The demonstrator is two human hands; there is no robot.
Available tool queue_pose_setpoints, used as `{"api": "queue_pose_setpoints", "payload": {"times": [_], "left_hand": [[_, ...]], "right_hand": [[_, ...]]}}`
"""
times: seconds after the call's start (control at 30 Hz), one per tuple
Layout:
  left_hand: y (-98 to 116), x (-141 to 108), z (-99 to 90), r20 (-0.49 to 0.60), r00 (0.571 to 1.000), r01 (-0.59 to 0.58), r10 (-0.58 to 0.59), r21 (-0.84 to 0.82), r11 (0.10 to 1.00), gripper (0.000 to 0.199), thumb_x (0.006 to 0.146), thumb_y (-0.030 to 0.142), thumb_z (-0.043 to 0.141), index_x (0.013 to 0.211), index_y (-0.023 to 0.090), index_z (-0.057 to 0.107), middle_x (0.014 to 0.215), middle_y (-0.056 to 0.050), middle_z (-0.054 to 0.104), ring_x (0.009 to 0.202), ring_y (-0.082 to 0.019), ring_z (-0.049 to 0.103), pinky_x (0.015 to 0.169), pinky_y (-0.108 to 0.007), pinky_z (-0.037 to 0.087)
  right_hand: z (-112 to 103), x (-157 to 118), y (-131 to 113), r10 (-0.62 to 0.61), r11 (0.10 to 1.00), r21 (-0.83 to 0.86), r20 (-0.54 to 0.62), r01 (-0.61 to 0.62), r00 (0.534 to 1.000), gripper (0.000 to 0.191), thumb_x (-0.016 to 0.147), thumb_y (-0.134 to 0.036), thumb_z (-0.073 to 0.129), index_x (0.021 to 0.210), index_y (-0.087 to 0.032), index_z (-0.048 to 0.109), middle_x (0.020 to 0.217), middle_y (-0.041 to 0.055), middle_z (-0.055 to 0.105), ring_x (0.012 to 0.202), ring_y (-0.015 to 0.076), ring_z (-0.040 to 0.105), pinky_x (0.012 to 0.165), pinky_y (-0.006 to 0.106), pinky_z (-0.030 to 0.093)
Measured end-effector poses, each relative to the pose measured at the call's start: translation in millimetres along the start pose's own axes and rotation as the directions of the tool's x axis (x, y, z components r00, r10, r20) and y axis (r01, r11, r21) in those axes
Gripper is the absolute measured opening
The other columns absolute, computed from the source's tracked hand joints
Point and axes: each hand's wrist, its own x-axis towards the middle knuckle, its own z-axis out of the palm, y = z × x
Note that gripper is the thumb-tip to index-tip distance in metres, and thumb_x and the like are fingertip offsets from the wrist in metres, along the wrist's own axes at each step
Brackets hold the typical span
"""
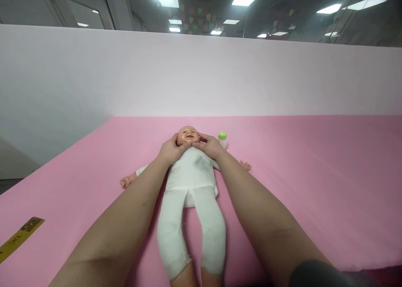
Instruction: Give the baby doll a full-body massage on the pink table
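A baby doll (pixel 191 174) with a white cloth body lies on its back, its head away from me and its legs toward me. My left hand (pixel 173 149) cups one side of the doll's head, thumb across the chin and neck. On the other side my right hand (pixel 212 145) does the same, its thumb almost meeting the left one under the chin. The fingers behind the head are partly hidden. Both doll arms stretch outward, partly covered by my forearms. Just beyond my right hand stands a small bottle with a green cap (pixel 222 135).
The doll lies on a pink padded surface (pixel 314 174). A low white wall (pixel 201 78) closes off the far side, with glass above it. At the left edge there is a yellow strip with black printing (pixel 21 239).
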Motion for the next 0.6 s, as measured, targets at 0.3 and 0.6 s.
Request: {"api": "queue_pose_setpoints", "payload": {"times": [0.3,0.6], "left_hand": [[24.8,-11.6,2.7,-0.088,0.983,-0.090,0.159,0.526,0.846,0.037,0.087,0.049,0.072,0.111,0.022,0.073,0.106,-0.016,0.074,0.102,-0.038,0.066,0.088,-0.045,0.047],[95.5,-44.7,45.7,0.012,0.965,-0.259,0.263,-0.123,0.958,0.020,0.090,0.035,0.070,0.105,0.024,0.078,0.114,-0.009,0.074,0.111,-0.032,0.066,0.098,-0.047,0.052]], "right_hand": [[4.4,-7.1,-17.3,-0.093,0.883,-0.470,-0.149,0.012,0.984,0.031,0.090,-0.046,0.078,0.115,-0.028,0.079,0.109,0.0067,0.080,0.101,0.0290,0.073,0.095,0.041,0.055],[-60.4,-42.2,-21.5,-0.288,0.815,-0.578,-0.331,0.048,0.899,0.036,0.100,-0.031,0.053,0.126,-0.025,0.075,0.126,0.0061,0.075,0.125,0.0310,0.062,0.116,0.048,0.044]]}}
